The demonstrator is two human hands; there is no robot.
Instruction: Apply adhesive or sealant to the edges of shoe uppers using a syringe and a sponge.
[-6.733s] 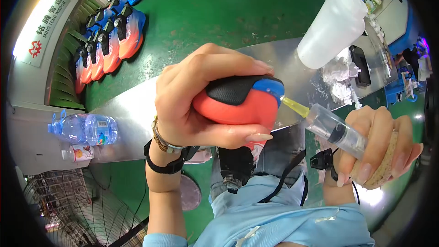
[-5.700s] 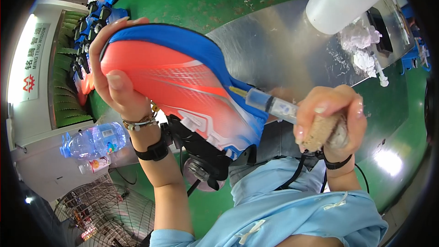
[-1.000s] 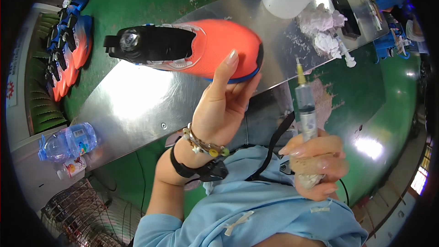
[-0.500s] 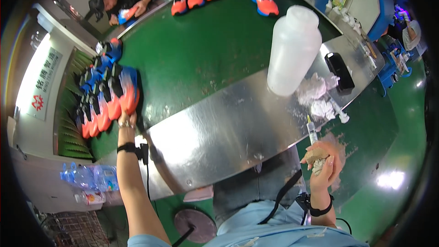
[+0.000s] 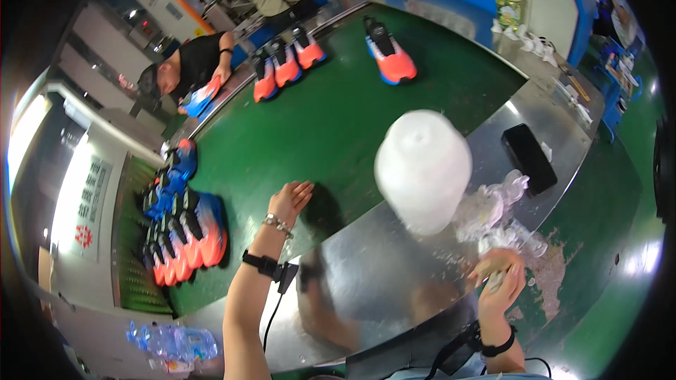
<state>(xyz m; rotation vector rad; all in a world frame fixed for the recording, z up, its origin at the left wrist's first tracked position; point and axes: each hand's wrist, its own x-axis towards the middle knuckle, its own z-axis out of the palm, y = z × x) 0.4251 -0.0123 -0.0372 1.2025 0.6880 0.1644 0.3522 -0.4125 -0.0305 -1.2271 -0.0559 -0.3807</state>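
My left hand (image 5: 290,198) reaches over the green belt, fingers stretched out and fairly close together, holding nothing. Left of it stand running shoes (image 5: 205,236) in tight rows, coral at the toe with black and blue uppers. Near the counter's front edge my right hand (image 5: 501,287) is closed round a pale wad of cloth (image 5: 496,281). A syringe with a yellow tip showed in this hand earlier; now its barrel is mostly hidden. Just beyond the right hand lie crumpled clear plastic (image 5: 493,204) and another syringe (image 5: 527,238). A large white plastic bottle (image 5: 422,169) stands close by.
A black phone (image 5: 529,159) lies right of the bottle on the metal counter (image 5: 366,267). More coral shoes (image 5: 285,63) and a lone shoe (image 5: 389,56) stand farther off. Across the belt a person (image 5: 193,70) handles a shoe. Plastic bottles (image 5: 176,341) lie lower left.
My left hand has left the front shoe's toe and moved right over the belt. The view has shifted; the right hand's syringe, plain before, is now mostly hidden.
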